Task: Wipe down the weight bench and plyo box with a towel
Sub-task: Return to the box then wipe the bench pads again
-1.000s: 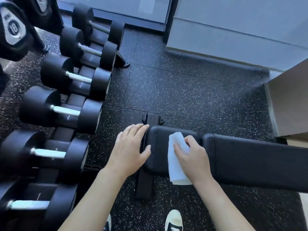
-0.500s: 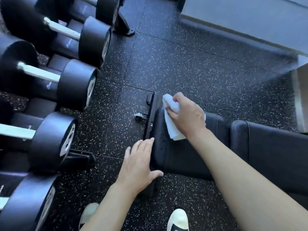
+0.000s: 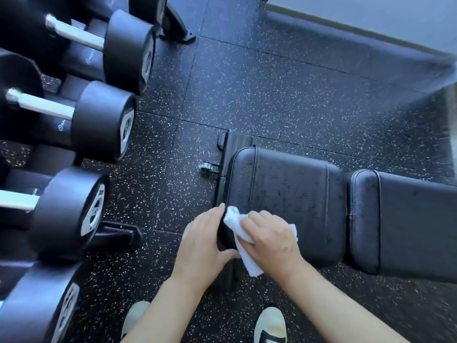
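The black padded weight bench (image 3: 291,194) lies flat across the floor, its seat pad in the middle and its longer back pad (image 3: 408,226) running off to the right. My right hand (image 3: 272,240) presses a folded white towel (image 3: 243,243) onto the near left corner of the seat pad, fingers curled over it. My left hand (image 3: 205,246) rests on the pad's left end with straight fingers and the thumb under the edge. The plyo box is out of view.
A rack of black dumbbells (image 3: 99,129) with chrome handles fills the left side, its foot (image 3: 118,235) jutting toward my left hand. Speckled black rubber flooring (image 3: 272,90) lies beyond the bench. A pale wall (image 3: 371,13) runs along the far right. My shoes (image 3: 270,325) show below.
My right hand has drawn the towel from the far left corner of the seat pad back to the near left corner, beside my left hand. The camera has tilted further down.
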The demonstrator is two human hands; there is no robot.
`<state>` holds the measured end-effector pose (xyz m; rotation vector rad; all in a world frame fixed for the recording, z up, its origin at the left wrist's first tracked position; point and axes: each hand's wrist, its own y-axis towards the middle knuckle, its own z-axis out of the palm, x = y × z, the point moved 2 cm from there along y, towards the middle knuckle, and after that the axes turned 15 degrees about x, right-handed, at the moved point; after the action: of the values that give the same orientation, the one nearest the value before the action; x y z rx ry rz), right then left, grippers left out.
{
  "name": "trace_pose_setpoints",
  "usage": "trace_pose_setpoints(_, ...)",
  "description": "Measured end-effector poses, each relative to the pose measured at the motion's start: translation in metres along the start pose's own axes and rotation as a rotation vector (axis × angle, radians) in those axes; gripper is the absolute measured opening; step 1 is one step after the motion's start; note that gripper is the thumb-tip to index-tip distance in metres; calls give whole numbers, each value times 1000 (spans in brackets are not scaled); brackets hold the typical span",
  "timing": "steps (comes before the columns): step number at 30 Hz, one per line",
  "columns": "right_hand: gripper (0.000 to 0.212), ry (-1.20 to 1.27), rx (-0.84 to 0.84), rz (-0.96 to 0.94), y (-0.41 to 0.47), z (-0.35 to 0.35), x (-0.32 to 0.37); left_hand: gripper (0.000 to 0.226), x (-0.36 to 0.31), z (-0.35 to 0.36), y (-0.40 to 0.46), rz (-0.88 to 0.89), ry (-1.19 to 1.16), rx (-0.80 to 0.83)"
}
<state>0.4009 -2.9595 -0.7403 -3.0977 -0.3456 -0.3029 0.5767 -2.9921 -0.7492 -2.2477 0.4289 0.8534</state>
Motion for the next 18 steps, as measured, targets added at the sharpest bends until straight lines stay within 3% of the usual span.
trace_pose_setpoints(3, 29, -90, -28, 0, 48, -7, -32, 116, -3, -2, 2, -19, 5, 7)
trace_pose_setpoints(7, 23, -22, -78, 317, 135, -14, -77, 119, -2, -2, 4, -25, 28, 0)
trace_pose_setpoints(10, 22, 38, -45, 410, 154, -12, -80, 119, -3, -2, 2, -16, 71, 9)
trace_pose_setpoints(13, 18, 40, -110, 370, 113, -7, -58, 119, -5, -3, 1, -20, 115, 23)
trace_pose_setpoints(18, 11, -56, 25, 46, -11, 10, 2, 115, -6, -4, -4, -14, 148, 56)
